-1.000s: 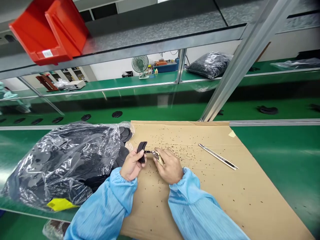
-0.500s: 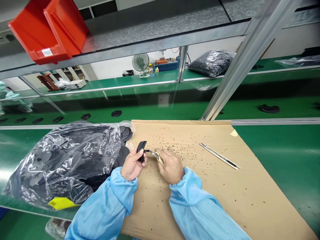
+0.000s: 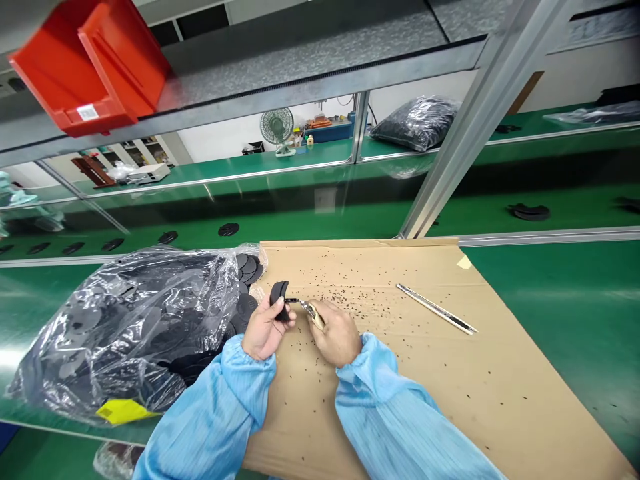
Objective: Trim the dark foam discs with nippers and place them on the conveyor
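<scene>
My left hand (image 3: 261,332) pinches a curved black part (image 3: 278,292) upright between thumb and fingers. A thin black piece juts from the part's right side. Closed around the cream handles of small nippers (image 3: 316,317) is my right hand (image 3: 339,339). Their metal tip points left and meets the thin piece; whether the jaws are closed on it is too small to tell. Under both hands lies a cardboard sheet (image 3: 380,393), strewn with tiny black bits (image 3: 345,295).
A clear plastic bag (image 3: 125,320) full of flat black pieces lies left of the cardboard. A slim cutter knife (image 3: 437,309) rests to the right. Behind, a metal post (image 3: 450,147) rises slantwise, and a red bin (image 3: 115,80) sits on the upper shelf.
The view has shifted slightly. My right hand and the nippers have moved a little left, closer to the black part; both hands keep their holds.
</scene>
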Available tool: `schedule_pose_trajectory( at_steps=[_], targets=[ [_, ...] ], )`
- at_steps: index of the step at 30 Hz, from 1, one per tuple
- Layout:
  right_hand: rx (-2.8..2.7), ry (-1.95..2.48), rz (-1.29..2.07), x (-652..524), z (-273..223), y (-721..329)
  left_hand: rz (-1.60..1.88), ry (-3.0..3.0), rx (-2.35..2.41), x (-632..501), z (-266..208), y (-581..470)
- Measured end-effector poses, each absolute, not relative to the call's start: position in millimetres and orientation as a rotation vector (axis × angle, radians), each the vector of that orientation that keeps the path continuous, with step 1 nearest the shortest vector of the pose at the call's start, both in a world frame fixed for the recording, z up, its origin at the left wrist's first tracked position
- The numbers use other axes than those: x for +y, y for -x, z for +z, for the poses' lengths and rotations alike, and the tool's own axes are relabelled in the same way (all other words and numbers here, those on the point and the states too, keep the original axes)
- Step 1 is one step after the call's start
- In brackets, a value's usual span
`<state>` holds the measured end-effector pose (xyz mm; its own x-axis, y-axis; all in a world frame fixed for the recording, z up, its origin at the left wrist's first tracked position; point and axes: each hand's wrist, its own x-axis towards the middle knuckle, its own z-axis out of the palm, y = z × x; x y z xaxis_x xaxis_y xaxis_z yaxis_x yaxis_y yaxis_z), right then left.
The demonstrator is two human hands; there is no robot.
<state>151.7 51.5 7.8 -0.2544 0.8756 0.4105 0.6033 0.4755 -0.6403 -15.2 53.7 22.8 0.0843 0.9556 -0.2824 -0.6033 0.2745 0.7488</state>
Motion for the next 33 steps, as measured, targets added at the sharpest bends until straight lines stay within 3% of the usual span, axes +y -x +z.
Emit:
schedule_pose_trajectory(
  at_steps=[8, 33],
  targets=[
    [-1.715, 1.275, 0.475, 54, 5, -155, 1.332, -0.553, 0.841, 56, 21, 17],
    [-2.377, 1.247, 0.552, 45, 17, -148, 1.081, -0.454, 0.817, 57, 22, 23]
  ],
)
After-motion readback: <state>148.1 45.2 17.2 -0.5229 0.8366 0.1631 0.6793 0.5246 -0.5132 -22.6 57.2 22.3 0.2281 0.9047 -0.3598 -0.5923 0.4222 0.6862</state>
